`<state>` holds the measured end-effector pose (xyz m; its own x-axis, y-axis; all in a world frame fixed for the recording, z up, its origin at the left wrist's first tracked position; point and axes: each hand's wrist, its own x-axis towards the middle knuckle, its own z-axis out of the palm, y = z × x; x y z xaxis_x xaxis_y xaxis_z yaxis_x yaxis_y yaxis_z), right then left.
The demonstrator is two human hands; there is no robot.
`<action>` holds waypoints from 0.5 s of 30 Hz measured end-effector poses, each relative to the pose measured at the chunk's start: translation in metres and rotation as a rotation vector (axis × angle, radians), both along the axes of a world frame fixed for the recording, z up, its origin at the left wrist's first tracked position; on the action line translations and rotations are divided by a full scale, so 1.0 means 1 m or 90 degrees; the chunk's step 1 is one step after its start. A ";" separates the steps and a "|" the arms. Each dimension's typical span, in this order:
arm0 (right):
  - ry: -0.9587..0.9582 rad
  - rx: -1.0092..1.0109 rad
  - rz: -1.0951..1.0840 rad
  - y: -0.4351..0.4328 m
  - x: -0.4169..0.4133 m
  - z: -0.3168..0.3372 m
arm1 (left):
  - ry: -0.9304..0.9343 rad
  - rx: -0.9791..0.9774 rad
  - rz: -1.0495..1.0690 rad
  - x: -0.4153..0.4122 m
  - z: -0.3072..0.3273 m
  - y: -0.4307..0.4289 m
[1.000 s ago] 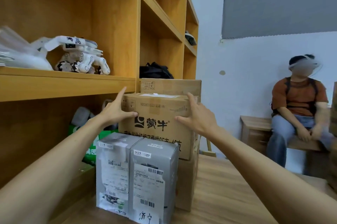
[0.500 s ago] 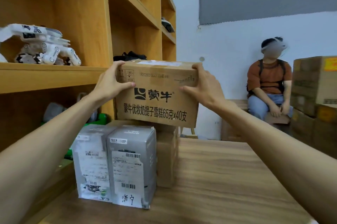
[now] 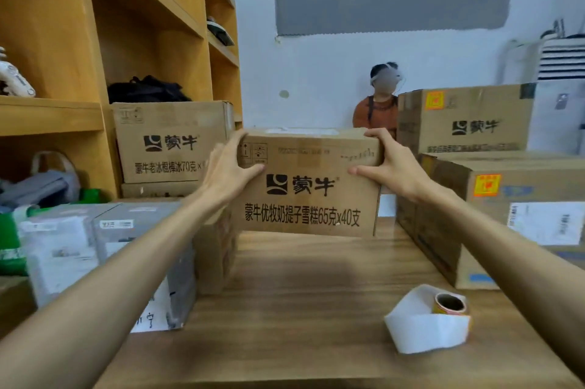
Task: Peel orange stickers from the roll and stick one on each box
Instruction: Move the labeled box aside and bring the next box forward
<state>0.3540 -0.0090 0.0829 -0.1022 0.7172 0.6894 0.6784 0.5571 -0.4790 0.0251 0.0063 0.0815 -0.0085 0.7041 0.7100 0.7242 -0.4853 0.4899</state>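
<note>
I hold a brown cardboard box (image 3: pixel 308 198) with black print in the air above the wooden table (image 3: pixel 285 309). My left hand (image 3: pixel 226 173) grips its upper left corner and my right hand (image 3: pixel 391 167) grips its upper right corner, thumbs on the front face. The sticker roll (image 3: pixel 449 304) lies on the table at the near right, with a loop of white backing paper (image 3: pixel 424 328) trailing from it. On the right stand two stacked boxes, each with an orange sticker: the upper box (image 3: pixel 465 119) and the lower box (image 3: pixel 506 214).
A wooden shelf unit (image 3: pixel 95 72) fills the left, with another printed box (image 3: pixel 171 141) beside it. Two grey wrapped parcels (image 3: pixel 104 255) stand at the near left of the table. A person (image 3: pixel 378 103) sits behind the boxes by the white wall.
I have lifted the box off the left stack and carried it right to the middle of the table. The view has turned right, and the sticker roll and the right boxes have come into sight.
</note>
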 end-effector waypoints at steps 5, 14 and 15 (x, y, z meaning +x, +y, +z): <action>0.017 -0.060 0.017 0.003 0.015 -0.059 | 0.021 -0.056 -0.012 0.011 -0.059 -0.009; 0.022 -0.117 0.030 0.015 0.020 -0.117 | -0.039 -0.105 -0.038 0.009 -0.128 -0.010; 0.021 -0.127 0.031 0.016 0.021 -0.121 | -0.039 -0.109 -0.040 0.007 -0.134 -0.007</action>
